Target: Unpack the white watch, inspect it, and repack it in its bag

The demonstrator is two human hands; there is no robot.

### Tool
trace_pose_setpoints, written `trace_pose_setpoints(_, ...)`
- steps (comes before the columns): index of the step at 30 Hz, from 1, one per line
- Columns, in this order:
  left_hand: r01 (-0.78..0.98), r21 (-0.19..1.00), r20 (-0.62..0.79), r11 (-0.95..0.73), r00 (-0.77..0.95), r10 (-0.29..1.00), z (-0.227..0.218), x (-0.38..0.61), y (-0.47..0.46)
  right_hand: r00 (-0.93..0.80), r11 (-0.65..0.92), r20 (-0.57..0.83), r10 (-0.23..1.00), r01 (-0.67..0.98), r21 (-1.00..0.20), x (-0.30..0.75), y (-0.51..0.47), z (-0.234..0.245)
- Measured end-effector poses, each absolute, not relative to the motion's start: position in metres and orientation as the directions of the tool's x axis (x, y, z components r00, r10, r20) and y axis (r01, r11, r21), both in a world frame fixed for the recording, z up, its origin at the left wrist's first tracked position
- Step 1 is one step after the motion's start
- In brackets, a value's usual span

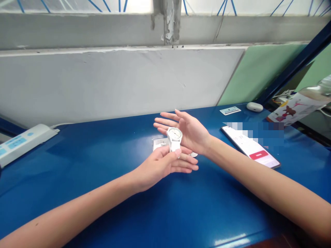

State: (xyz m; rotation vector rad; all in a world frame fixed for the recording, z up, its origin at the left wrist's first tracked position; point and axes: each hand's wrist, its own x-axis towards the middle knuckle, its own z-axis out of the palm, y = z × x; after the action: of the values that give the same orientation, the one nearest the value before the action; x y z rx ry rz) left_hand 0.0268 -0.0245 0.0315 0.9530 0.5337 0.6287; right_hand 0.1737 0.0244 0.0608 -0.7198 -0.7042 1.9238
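A white wristwatch (174,137) stands upright over the middle of the blue table (103,193), its round face turned toward me. My left hand (165,164) pinches the watch's strap between thumb and fingers from below. My right hand (184,130) is held flat just behind the watch, palm turned in and fingers stretched out to the left, holding nothing. A small white piece (158,144) lies on the table right behind my left hand, partly hidden.
A phone (254,150) with a lit screen lies to the right of my right forearm. Farther back are a white card (230,110) and a small white case (254,106). A white power strip (20,142) sits at the left edge. A grey wall runs behind.
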Motion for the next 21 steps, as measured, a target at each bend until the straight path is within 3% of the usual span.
trace_pose_setpoints(4, -0.317, 0.853, -0.066, 0.414, 0.722, 0.689, 0.028, 0.024, -0.019, -0.477, -0.449, -0.198, 0.856, -0.500, -0.741, 0.172, 0.019, 0.062)
trace_pose_setpoints(9, -0.275, 0.854, -0.123, 0.441, 0.717, 0.686, 0.025, 0.023, -0.019, -0.612, -0.398, -0.063, 0.788, -0.430, -0.810, 0.176, 0.020, 0.059)
trace_pose_setpoints(17, -0.239, 0.836, -0.231, 0.494, 0.664, 0.711, 0.026, 0.025, -0.019, -0.568, -0.240, -0.001, 0.823, -0.346, -0.907, 0.185, 0.028, 0.063)
trace_pose_setpoints(21, -0.201, 0.826, -0.242, 0.526, 0.717, 0.654, 0.031, 0.022, -0.018, -0.587, -0.260, 0.004, 0.810, -0.364, -0.895, 0.188, 0.029, 0.066)
